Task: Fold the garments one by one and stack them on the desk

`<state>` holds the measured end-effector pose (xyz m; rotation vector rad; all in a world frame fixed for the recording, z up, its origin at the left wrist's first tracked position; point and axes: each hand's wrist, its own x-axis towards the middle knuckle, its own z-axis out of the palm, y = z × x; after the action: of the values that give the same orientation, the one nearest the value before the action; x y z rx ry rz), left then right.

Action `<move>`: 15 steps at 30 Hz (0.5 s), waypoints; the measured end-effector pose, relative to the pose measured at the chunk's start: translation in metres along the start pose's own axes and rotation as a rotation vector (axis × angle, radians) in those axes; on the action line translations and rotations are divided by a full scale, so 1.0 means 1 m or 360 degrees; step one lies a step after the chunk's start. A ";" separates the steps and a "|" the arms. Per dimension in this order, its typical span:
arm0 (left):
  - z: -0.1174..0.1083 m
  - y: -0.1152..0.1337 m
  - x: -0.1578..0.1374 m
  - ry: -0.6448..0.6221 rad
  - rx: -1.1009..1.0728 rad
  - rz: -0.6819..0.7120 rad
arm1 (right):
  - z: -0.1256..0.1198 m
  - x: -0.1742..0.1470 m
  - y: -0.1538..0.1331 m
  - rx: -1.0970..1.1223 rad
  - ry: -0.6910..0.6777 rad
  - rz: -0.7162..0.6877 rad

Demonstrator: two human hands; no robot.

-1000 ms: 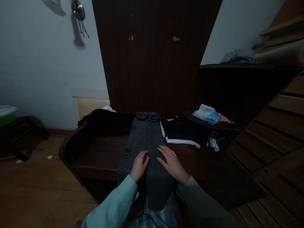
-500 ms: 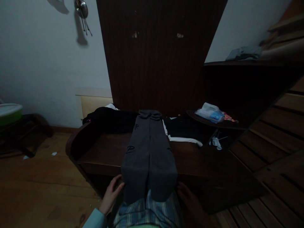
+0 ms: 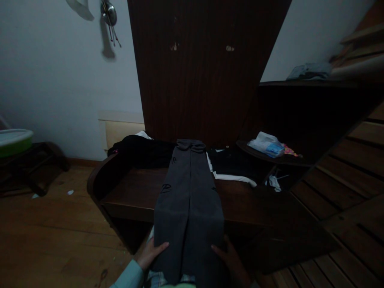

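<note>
A pair of dark grey trousers [image 3: 192, 200] with black lettering lies lengthwise over the dark wooden bench [image 3: 138, 188], waist end at the back. Its legs hang over the front edge toward my lap. My left hand [image 3: 152, 252] grips the outer edge of the left leg, thumb on top and fingers hidden beneath. On the other side my right hand [image 3: 228, 256], dim in shadow, holds the right leg's outer edge the same way. Checked cloth [image 3: 157, 279] shows on my lap below the trousers.
Black clothing [image 3: 141, 150] lies at the bench's left end, and a folded black garment [image 3: 234, 164] with white edging at the right. A plastic packet [image 3: 267, 144] rests on the corner shelf. A green basin [image 3: 15, 144] stands on a low stool at far left.
Both hands have come inward onto the trouser legs, thumbs now over the cloth. The leg ends reach lower over my lap, covering more of the checked cloth. The view has shifted slightly.
</note>
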<state>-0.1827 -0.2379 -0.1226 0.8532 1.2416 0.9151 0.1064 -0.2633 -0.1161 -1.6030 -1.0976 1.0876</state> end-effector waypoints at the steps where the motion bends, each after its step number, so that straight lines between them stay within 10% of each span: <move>1: 0.001 0.001 -0.002 0.0040 0.0076 0.0049 | -0.003 -0.004 -0.006 -0.0108 0.0057 0.0005; 7: 0.013 0.029 -0.027 0.1025 0.0787 0.0976 | -0.011 -0.015 -0.086 -0.0661 0.0356 -0.0575; 12: 0.057 0.069 -0.040 0.0452 0.1398 0.1363 | 0.017 0.015 -0.152 -0.0712 -0.0232 -0.1035; 15: 0.085 0.091 -0.035 0.0483 0.1684 0.1317 | 0.039 0.034 -0.170 -0.0893 -0.0369 -0.1097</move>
<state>-0.1110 -0.2372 -0.0153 2.2444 1.6802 1.0148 0.0455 -0.1861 0.0321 -1.3227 -2.0509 0.5221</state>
